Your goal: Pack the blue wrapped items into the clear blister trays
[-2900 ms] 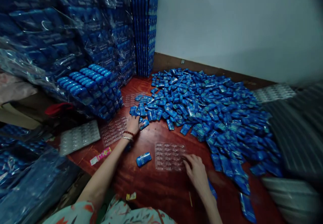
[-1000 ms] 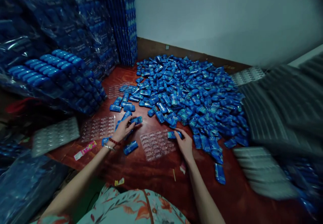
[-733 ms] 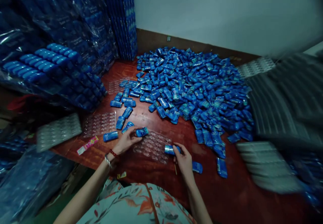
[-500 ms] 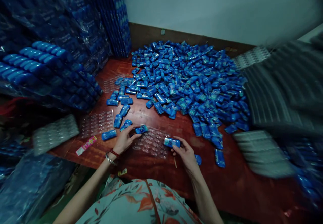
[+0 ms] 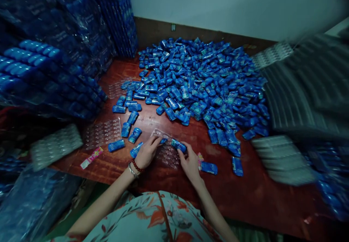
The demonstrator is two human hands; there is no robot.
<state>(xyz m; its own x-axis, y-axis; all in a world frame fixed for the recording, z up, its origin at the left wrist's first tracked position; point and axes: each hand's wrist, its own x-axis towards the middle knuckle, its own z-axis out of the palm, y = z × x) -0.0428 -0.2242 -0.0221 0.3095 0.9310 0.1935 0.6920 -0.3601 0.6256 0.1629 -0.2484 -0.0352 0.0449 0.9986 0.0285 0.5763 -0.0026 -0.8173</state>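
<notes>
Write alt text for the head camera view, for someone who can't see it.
Two bare hands press small blue packets into a clear blister tray on a red-brown table: the left hand and the right hand each hold one. Behind lies a big heap of blue packets; bagged filled trays are stacked on the left.

Bare reddish-brown wooden tabletop (image 5: pixel 169 187) lies open between the person's body and the clear plastic blister tray (image 5: pixel 166 151), and runs free to the right toward the table's near edge. Ahead, the broad heap of small blue wrapped packets (image 5: pixel 201 78) blocks the way to the wall. Loose blue packets (image 5: pixel 128 125) dot the left approach, with narrow gaps of wood between them. Stacked bags of blue packs in clear film (image 5: pixel 49 67) wall off the left side; grey ribbed tray stacks (image 5: pixel 305 89) close the right.
</notes>
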